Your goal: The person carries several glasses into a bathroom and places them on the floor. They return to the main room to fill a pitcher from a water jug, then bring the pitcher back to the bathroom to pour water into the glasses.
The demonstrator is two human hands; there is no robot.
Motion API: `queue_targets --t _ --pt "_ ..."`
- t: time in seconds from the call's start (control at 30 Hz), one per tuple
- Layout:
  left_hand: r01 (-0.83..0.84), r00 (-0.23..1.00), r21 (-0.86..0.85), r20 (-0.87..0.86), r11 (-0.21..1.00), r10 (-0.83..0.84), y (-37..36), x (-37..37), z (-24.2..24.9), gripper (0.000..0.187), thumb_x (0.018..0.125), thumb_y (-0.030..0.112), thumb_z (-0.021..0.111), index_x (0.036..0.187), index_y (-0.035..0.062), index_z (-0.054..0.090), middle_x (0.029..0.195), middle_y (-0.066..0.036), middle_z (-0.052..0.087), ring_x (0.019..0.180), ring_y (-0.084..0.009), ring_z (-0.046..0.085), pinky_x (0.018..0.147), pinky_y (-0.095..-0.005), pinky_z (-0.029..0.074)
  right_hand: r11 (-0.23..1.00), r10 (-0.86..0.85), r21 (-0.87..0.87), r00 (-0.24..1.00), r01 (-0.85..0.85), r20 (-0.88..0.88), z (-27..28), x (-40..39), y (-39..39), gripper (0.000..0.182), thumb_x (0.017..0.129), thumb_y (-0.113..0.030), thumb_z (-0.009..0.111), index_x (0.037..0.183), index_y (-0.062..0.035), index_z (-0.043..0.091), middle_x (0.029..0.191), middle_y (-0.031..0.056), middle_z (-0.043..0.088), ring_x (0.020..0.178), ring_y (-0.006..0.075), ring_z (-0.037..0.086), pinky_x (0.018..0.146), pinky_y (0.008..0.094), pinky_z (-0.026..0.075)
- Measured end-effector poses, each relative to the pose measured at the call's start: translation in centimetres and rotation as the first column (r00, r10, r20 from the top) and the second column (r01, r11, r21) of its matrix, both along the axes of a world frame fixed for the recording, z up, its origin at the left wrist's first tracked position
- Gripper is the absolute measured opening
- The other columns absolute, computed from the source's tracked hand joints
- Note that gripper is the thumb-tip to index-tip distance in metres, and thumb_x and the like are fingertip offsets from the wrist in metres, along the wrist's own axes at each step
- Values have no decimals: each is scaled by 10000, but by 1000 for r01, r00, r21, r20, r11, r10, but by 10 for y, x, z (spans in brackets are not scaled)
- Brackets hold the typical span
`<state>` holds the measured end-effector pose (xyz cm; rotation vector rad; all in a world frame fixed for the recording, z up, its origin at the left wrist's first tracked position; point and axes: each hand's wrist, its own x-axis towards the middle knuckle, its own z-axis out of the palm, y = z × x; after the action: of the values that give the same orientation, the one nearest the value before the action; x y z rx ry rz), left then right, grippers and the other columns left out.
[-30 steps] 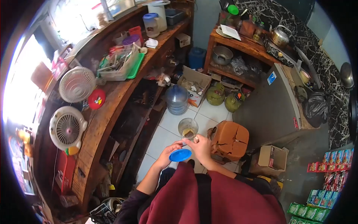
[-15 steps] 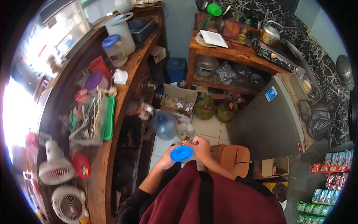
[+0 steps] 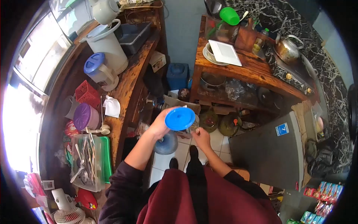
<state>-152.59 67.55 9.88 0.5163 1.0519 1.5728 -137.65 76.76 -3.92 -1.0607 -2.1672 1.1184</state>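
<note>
My left hand (image 3: 160,122) grips a round blue lid (image 3: 180,118), fingers curled round its left side and underneath. Whether a container sits beneath the lid is hidden from above. My right hand (image 3: 202,138), lower and to the right, is closed on the handle of a clear glass mug (image 3: 193,127). Most of the mug is covered by the lid, and its contents are hard to make out now. Both hands are in front of my body, above the tiled floor.
On the left wooden counter (image 3: 128,91) stand a blue-lidded pitcher (image 3: 102,72) and a cutlery bin (image 3: 87,164). Ahead, a wooden table (image 3: 257,72) holds a white square plate (image 3: 224,53). A kettle (image 3: 289,48) sits on the stove. A grey fridge (image 3: 264,153) stands right; a blue water jug (image 3: 166,143) is below.
My view has shifted forward. Both hands have moved forward from near my body, the left hand raising the blue lid, which now covers most of the mug. The right hand keeps the mug handle.
</note>
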Motion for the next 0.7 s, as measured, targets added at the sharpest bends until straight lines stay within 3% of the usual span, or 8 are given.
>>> queue_targets --t 0.1,0.3,0.43,0.53,0.6,0.63,0.67,0.7 --pt "-38 999 6 -5 999 38 28 -14 21 244 798 157 440 992 16 485 869 -26 538 755 -76 513 686 -205 414 1000 18 -13 1000 -18 12 -13 -14 30 276 655 -212 582 591 -2 414 526 125 459 484 251 457 472 329 358" --pt "-124 992 -23 -16 992 123 72 -49 -12 219 793 168 452 963 39 498 849 -10 538 743 -69 507 683 -212 414 1000 20 21 999 -21 24 -23 -21 69 265 654 -203 575 588 0 418 527 138 465 501 285 476 475 346 359" --pt "-137 990 -55 25 989 138 95 -62 -68 193 794 181 453 928 54 511 838 -10 539 753 -69 507 683 -210 414 999 1 45 998 -4 69 -26 -8 86 252 650 -190 575 591 1 422 531 141 467 509 294 480 481 349 365" --pt "-147 981 -186 98 972 167 107 -67 -123 181 799 186 445 907 58 516 844 -14 539 740 -72 503 674 -211 412 998 -15 56 996 10 83 -25 1 97 240 642 -176 573 583 -4 416 528 128 460 507 289 471 479 348 364" --pt "-38 999 -545 -38 838 20 109 -70 -151 182 805 193 436 887 58 526 768 -12 546 694 -75 498 638 -206 401 998 -25 65 996 19 83 -21 6 101 232 635 -166 572 575 -10 411 524 115 452 505 283 464 477 347 363" --pt "-128 991 -478 -106 869 87 110 -58 -157 203 813 222 423 853 57 534 651 -3 525 602 -74 467 579 -204 376 999 -26 41 997 23 70 -15 10 101 239 618 -154 593 572 -17 403 514 105 441 488 265 457 472 337 361" --pt "-121 991 -472 -107 873 80 105 -54 -161 203 813 222 423 853 57 534 651 -3 525 602 -74 467 579 -204 376 999 -29 19 998 28 56 -10 13 100 252 602 -143 614 568 -23 395 505 94 430 472 246 451 467 326 359" --pt "-174 957 -472 -288 864 35 100 -52 -161 224 816 242 417 852 54 534 638 2 514 600 -71 457 572 -204 366 999 -41 26 998 39 53 -4 15 98 252 602 -143 614 568 -23 395 505 94 430 472 246 451 467 326 359"
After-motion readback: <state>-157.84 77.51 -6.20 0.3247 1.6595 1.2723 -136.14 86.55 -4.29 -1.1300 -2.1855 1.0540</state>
